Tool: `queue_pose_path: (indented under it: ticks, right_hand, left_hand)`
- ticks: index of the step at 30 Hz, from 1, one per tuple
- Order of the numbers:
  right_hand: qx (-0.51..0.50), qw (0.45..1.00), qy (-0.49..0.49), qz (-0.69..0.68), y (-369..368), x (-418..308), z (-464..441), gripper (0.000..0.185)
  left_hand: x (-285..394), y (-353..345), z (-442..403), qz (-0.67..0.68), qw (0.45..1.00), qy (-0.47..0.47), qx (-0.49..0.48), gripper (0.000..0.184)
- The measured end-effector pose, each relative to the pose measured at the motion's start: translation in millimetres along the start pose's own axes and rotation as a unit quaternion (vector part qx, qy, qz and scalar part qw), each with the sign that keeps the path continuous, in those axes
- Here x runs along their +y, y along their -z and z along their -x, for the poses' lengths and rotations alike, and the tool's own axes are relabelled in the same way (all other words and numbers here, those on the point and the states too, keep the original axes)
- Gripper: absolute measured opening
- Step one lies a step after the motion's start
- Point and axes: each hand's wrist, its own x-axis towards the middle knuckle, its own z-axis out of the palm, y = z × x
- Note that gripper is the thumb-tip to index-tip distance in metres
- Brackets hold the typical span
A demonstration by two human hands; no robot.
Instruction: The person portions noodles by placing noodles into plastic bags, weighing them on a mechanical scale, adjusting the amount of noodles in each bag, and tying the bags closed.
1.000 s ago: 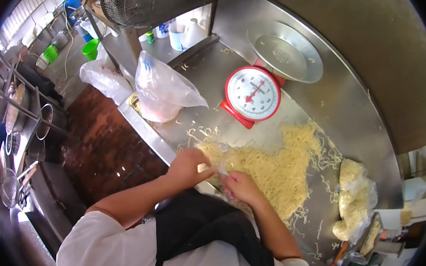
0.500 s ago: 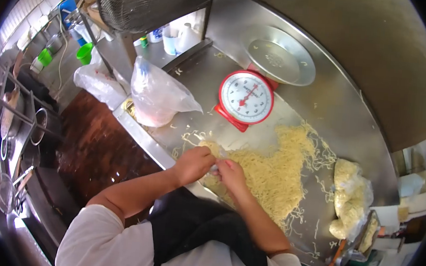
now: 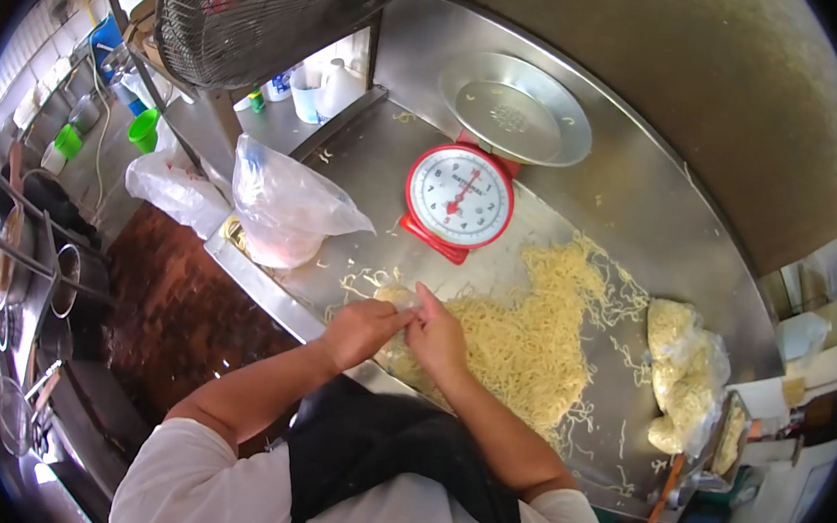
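Right hand [image 3: 438,339] raised one finger | left hand [image 3: 362,330] curled on plastic bag [image 3: 395,295]

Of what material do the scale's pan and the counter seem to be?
The pan looks like shiny metal, perhaps aluminium or steel: its grey surface catches highlights. The counter looks like satin-finished metal, probably stainless steel, given its grey sheen.

Far on the counter [image 3: 346,182], the red dial scale [image 3: 460,198] bears "NATIONAL" and numerals 1 to 9.
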Motion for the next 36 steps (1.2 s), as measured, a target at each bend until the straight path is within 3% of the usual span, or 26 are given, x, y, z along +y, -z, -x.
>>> queue_pose_path:
  ticks: [1, 4, 7, 10, 11, 12, 13, 19, 22, 24, 25, 28, 31, 33, 35, 36]
  right_hand:
    - [-0.005, 0.998, 0.015, 0.068, 4, -9, 2, 0.050]
    - [-0.054, 0.997, 0.027, 0.055, 7, -20, 12, 0.061]
    - [-0.069, 0.993, 0.040, 0.084, 2, -25, 18, 0.048]
    - [-0.047, 0.984, 0.154, 0.078, -6, -7, 13, 0.034]
    - [-0.052, 0.984, 0.152, 0.073, -6, -2, 11, 0.030]
    - [-0.057, 0.985, 0.150, 0.068, -4, -1, 11, 0.026]
    - [-0.062, 0.985, 0.147, 0.061, -3, 0, 12, 0.022]
    - [-0.036, 0.970, 0.197, 0.140, 12, -9, 24, 0.018]
    - [-0.036, 0.975, 0.161, 0.147, 15, -14, 26, 0.015]
    - [-0.076, 0.959, 0.128, 0.240, 25, -7, 22, 0.017]
    - [-0.099, 0.946, 0.113, 0.286, 30, -6, 21, 0.020]
    - [-0.124, 0.946, 0.108, 0.279, 47, -27, 33, 0.020]
    - [-0.116, 0.959, 0.213, 0.149, 68, -36, 52, 0.019]
    - [-0.122, 0.964, 0.234, 0.045, 82, -36, 62, 0.016]
    - [-0.156, 0.955, 0.242, -0.065, 91, -29, 67, 0.013]
    - [-0.177, 0.947, 0.235, -0.127, 90, -22, 70, 0.012]
  left_hand:
    - [-1, 2, 0, 0.008, 1.000, 0.004, 0.001, 0.034]
    - [0, 4, 6, 0.029, 0.998, 0.037, 0.029, 0.023]
    - [2, 1, 15, 0.018, 0.996, 0.078, 0.029, 0.014]
    - [7, -3, 23, 0.105, 0.965, 0.236, -0.034, 0.011]
    - [1, -4, 23, 0.349, 0.866, 0.348, -0.084, 0.011]
    - [-8, -5, 25, 0.562, 0.693, 0.432, -0.131, 0.012]
    - [-12, -6, 27, 0.726, 0.460, 0.484, -0.167, 0.013]
    - [-10, -11, 25, 0.816, 0.331, 0.434, -0.188, 0.011]
    - [-3, -3, 5, 0.540, 0.723, 0.385, -0.196, 0.021]
    - [4, 4, -3, 0.328, 0.888, 0.288, -0.144, 0.026]
    - [8, 4, -5, 0.210, 0.943, 0.234, -0.112, 0.029]
    - [16, -7, -5, 0.132, 0.983, 0.089, -0.092, 0.034]
    - [46, 0, -3, 0.152, 0.975, 0.134, -0.093, 0.033]
    - [70, -7, 3, 0.185, 0.962, 0.201, -0.020, 0.022]
    - [100, -4, 16, 0.260, 0.912, 0.315, 0.038, 0.017]
    - [120, -2, 23, 0.352, 0.843, 0.383, 0.139, 0.019]
